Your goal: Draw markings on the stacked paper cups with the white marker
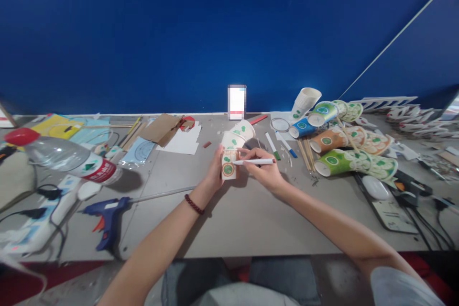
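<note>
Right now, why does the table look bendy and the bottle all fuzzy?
In the head view, the wide lens curves the table edge and stretches the corners. The bottle sits close at the left edge, so it looks blurred and oversized. The cup in the left hand and the pen in the right hand look sharp.

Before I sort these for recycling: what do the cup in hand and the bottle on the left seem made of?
Cup: probably matte printed paper, with a rolled rim like the other cups nearby. Bottle: likely clear glossy plastic, see-through with a red cap.
</note>
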### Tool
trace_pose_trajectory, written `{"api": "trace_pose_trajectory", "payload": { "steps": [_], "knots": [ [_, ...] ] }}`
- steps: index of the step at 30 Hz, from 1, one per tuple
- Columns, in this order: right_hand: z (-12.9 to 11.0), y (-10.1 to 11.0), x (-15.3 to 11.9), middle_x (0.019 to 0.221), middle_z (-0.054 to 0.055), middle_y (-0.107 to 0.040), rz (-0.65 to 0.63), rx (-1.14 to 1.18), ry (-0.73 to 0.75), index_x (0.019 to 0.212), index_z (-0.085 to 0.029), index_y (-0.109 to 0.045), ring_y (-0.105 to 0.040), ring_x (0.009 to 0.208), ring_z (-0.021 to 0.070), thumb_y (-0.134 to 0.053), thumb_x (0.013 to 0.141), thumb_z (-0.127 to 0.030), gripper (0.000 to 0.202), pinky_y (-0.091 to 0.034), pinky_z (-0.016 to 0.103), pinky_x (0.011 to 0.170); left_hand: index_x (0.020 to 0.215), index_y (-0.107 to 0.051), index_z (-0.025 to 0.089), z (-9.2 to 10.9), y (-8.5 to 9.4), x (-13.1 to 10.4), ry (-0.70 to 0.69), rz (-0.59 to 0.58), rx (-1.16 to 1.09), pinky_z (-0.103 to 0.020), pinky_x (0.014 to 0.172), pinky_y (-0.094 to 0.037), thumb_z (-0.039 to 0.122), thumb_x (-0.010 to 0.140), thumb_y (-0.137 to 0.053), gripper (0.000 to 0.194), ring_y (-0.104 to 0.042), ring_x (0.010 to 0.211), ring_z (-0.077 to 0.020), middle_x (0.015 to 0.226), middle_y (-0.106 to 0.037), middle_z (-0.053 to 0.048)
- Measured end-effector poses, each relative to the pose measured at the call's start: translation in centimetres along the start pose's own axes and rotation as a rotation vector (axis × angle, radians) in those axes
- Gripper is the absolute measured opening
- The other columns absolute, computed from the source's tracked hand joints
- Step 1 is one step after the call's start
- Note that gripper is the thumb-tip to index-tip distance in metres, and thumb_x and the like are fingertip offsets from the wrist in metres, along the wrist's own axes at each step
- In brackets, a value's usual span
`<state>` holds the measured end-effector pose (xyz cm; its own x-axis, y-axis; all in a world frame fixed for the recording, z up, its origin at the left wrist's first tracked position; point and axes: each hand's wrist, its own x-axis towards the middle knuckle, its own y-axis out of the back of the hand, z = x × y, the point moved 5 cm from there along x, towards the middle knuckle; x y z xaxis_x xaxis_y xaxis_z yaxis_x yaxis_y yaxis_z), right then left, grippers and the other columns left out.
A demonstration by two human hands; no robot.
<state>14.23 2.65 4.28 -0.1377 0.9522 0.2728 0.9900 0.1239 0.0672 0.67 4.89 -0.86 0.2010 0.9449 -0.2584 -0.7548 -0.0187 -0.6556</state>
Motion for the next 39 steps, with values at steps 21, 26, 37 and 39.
{"api": "trace_pose_trajectory", "payload": {
  "steps": [21,26,37,39],
  "knots": [
    [0.5,-0.9,-0.9,0.08,0.003,-0.074,-0.1,0.053,-0.036,0.074,-0.023,-0.062,-0.067,0.12,0.0322,-0.067,0.076,-0.021,0.006,-0.052,0.044,0.096,0.095,-0.07,0.012,0.6,0.6,0.5,0.012,0.155,-0.114,-0.03,0.063,-0.056,0.058,0.098,-0.033,0.059,-0.07,0.065,-0.0199,0.076,-0.073,-0.01],
    [0.8,-1.0,-0.9,0.078,0.003,-0.073,-0.106,0.056,-0.047,0.074,-0.023,-0.062,-0.067,0.12,0.0337,-0.067,0.076,-0.022,0.006,-0.053,0.044,0.095,0.094,-0.07,0.013,0.5,0.7,0.5,0.023,0.172,-0.126,-0.028,0.063,-0.056,0.061,0.096,-0.036,0.059,-0.069,0.063,-0.0187,0.074,-0.073,-0.009],
    [0.9,-1.0,-1.0,0.088,0.005,-0.077,-0.081,0.045,-0.066,0.077,-0.023,-0.062,-0.067,0.119,0.0309,-0.067,0.077,-0.021,0.005,-0.052,0.046,0.098,0.094,-0.071,0.012,0.4,1.0,0.7,0.02,0.174,-0.109,-0.03,0.061,-0.056,0.063,0.094,-0.041,0.059,-0.069,0.064,-0.0201,0.074,-0.073,-0.01],
    [0.8,-1.0,-1.0,0.088,0.006,-0.077,-0.079,0.036,-0.065,0.077,-0.023,-0.062,-0.067,0.119,0.0313,-0.067,0.076,-0.022,0.005,-0.052,0.046,0.098,0.095,-0.071,0.012,0.3,1.0,0.7,0.023,0.174,-0.106,-0.03,0.062,-0.056,0.064,0.092,-0.043,0.059,-0.069,0.064,-0.0203,0.073,-0.072,-0.01]
  ]
}}
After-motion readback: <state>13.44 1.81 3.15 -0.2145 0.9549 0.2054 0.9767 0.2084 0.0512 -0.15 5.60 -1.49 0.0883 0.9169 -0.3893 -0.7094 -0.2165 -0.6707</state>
